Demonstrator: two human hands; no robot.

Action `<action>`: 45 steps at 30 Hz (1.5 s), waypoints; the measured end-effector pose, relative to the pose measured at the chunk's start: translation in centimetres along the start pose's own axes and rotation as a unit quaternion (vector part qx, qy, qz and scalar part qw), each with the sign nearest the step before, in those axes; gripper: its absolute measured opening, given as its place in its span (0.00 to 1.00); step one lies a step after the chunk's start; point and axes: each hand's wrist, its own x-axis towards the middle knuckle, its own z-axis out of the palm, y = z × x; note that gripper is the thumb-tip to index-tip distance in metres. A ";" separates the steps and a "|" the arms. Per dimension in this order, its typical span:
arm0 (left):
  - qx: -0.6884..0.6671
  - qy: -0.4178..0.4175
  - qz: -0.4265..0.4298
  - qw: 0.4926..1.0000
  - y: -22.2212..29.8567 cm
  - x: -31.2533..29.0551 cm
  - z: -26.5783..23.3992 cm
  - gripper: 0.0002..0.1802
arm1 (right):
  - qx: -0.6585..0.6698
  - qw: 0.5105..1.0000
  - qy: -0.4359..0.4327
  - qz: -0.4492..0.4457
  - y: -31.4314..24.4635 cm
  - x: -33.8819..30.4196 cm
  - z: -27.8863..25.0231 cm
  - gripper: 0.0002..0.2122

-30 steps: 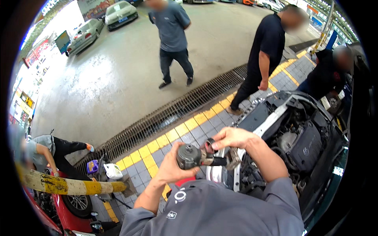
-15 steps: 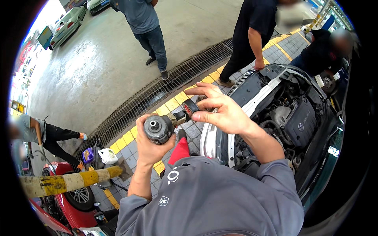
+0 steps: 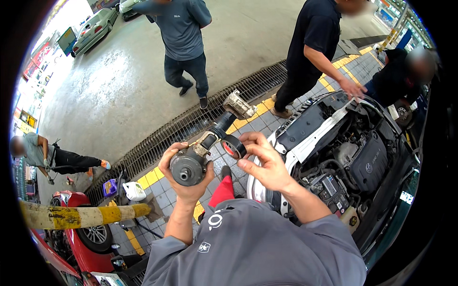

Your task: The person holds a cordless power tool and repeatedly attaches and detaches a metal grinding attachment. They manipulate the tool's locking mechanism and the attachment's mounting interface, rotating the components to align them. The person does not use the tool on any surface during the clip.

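My left hand (image 3: 192,191) is wrapped around a dark round motor-like housing (image 3: 187,167), with a small shaft stub at its centre. From it a neck covered in black tape (image 3: 220,125) runs away up to the right. At the neck's far end is a dirty pale metal fitting (image 3: 240,106). My right hand (image 3: 267,159) pinches a roll of black tape (image 3: 233,147) with a red inner ring between thumb and fingers. The roll is close beside the neck; whether a strip joins them cannot be made out.
An open-hooded car (image 3: 367,143) stands at right, with a person (image 3: 315,47) reaching to its front edge and another person beyond. Ahead run a floor grating (image 3: 171,136) and another person (image 3: 185,43). A yellow-white striped post (image 3: 86,214), jugs and a red car are at left.
The housing has swung round, so the neck and metal fitting now show beyond it. My right hand and the tape roll sit slightly lower. The person by the open car has shifted a hand rightward.
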 end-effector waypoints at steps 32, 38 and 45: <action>-0.426 0.025 -0.380 0.821 3.6 0.8 2.0 0.27 | 0.356 0.904 -0.004 0.238 2.4 4.2 2.0 0.27; -0.402 -0.027 -0.430 0.808 1.4 0.6 1.6 0.31 | 0.400 0.897 0.008 0.187 2.7 4.8 2.8 0.33; -0.423 -0.013 -0.471 0.774 1.7 0.3 1.6 0.22 | 0.360 0.913 0.002 0.193 4.2 4.3 2.8 0.35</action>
